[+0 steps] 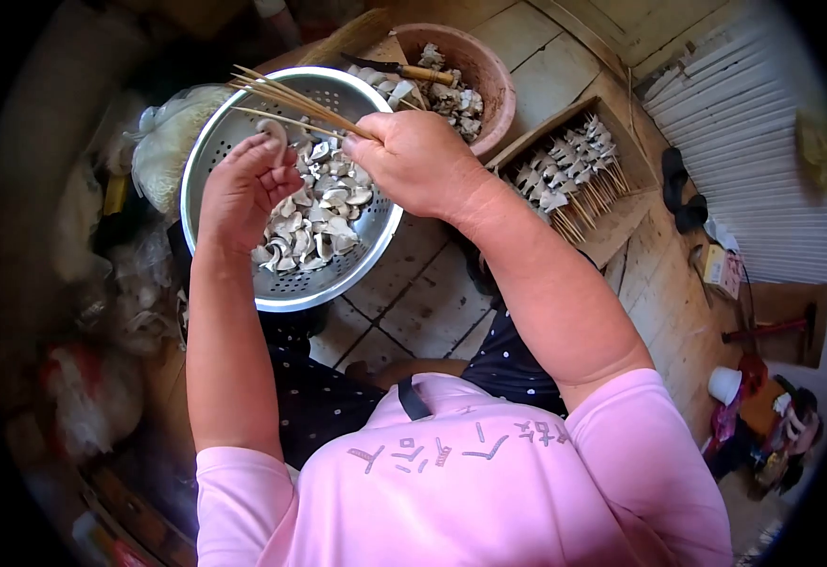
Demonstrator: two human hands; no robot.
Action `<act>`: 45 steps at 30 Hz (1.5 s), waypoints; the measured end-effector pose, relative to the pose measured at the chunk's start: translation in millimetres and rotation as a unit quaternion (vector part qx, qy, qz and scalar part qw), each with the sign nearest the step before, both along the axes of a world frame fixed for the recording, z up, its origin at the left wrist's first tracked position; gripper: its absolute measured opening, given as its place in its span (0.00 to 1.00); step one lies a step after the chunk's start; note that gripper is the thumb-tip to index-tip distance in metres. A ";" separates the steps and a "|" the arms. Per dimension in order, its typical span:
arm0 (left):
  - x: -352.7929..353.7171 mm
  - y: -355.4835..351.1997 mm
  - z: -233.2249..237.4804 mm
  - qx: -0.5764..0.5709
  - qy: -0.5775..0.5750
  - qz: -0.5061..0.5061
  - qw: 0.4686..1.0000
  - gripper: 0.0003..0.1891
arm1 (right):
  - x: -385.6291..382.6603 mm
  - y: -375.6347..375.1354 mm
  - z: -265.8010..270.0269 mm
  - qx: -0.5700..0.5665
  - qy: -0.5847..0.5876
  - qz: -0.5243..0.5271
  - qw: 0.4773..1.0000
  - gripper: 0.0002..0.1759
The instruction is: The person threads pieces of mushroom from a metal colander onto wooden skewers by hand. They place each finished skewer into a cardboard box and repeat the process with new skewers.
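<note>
My left hand [246,189] is over the left side of a metal colander [198,161], its fingers pinching a pale mushroom piece [275,140]. My right hand [420,163] grips a bundle of bamboo skewers [305,104] that point up and left across the colander. One skewer is set apart from the bundle, its tip near the mushroom piece. Below both hands, many cut mushroom pieces [314,222] lie in the colander.
Behind the colander, a clay-coloured basin [499,85] holds mushroom scraps, with a knife [404,69] across it. At right, a cardboard box [621,227] contains several filled skewers [574,175]. A plastic bag [177,142] stands at left. Black slippers [683,194] lie further right.
</note>
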State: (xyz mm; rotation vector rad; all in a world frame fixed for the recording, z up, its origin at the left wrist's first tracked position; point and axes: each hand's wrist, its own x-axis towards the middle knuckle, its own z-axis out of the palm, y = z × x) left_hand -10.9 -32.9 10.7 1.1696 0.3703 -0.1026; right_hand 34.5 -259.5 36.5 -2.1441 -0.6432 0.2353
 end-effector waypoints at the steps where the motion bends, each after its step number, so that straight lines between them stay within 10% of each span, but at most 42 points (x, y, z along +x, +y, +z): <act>1: -0.8 4.2 -2.3 0.000 -0.001 0.002 1.000 0.11 | -0.1 0.1 0.9 0.000 -0.001 0.002 1.000 0.16; 11: -6.3 10.6 -1.7 -0.202 -0.019 0.039 0.978 0.13 | 0.7 6.8 -2.9 -0.028 0.010 0.012 0.999 0.16; 45: -0.7 4.0 10.7 0.014 -0.026 0.129 0.991 0.12 | 0.3 1.0 -0.8 -0.070 0.010 0.028 0.997 0.15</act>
